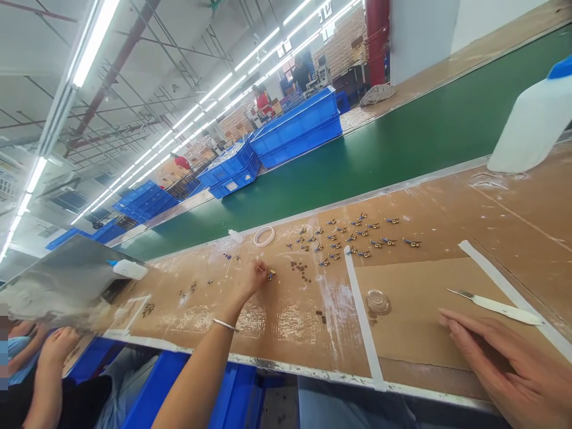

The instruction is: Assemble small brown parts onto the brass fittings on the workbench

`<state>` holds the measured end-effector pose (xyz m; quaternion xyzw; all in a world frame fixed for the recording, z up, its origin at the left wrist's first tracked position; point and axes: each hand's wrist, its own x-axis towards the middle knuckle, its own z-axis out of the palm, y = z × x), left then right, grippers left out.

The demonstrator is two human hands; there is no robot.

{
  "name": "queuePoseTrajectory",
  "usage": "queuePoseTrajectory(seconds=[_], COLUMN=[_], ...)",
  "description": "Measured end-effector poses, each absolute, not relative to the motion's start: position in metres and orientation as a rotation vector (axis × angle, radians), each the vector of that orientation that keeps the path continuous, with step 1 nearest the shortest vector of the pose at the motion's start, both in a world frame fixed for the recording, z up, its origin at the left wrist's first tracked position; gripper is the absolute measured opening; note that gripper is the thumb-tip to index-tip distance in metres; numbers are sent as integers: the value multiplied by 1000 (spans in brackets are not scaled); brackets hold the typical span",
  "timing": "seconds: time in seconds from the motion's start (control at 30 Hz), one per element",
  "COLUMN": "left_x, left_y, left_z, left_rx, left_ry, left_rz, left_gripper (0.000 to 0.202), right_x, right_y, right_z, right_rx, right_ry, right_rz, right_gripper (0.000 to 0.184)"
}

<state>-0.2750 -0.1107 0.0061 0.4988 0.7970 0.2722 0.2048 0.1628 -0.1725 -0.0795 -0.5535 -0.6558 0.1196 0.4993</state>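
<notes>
My left hand (pixel 252 279) reaches out over the brown cardboard-covered bench (pixel 290 316), fingers pinched on a small blue and gold part (pixel 270 274). A silver bracelet sits on that wrist. My right hand (pixel 504 363) lies flat on the cardboard at the lower right, fingers stretched out and holding nothing. A white-handled knife (pixel 496 305) lies just beyond its fingertips. Several small blue and gold parts (pixel 353 235) are spread in rows farther back, with a cluster of tiny brown beads (pixel 301 269) beside my left hand.
A small clear dish (pixel 378 300) sits by a white tape strip (pixel 363 322). A tape roll (pixel 264 236) and a white bottle (pixel 531 122) stand near the green conveyor belt (pixel 379 155). Blue crates (pixel 299 128) line the far side. Another person's hand (pixel 58 348) works at the left.
</notes>
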Motion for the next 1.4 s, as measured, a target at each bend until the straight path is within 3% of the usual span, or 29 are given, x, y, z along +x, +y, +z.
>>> queuePoseTrajectory(seconds=[0.17, 0.37, 1.2, 1.4], left_x=[-232, -143, -65, -54], left_y=[-143, -177, -153, -154], left_z=[33, 31, 33, 40], left_rx=[1355, 966, 1201, 983], left_ry=[2016, 1556, 1685, 1652], left_rz=[1060, 1295, 1020, 1039], left_gripper=[23, 27, 23, 28], right_x=[161, 157, 159, 161], right_y=[-171, -168, -170, -171], right_z=[-72, -61, -62, -62], right_rx=[-1194, -1142, -1122, -1117], right_ry=[-1689, -1658, -1573, -1564], right_rz=[135, 94, 252, 306], right_gripper=[20, 15, 23, 23])
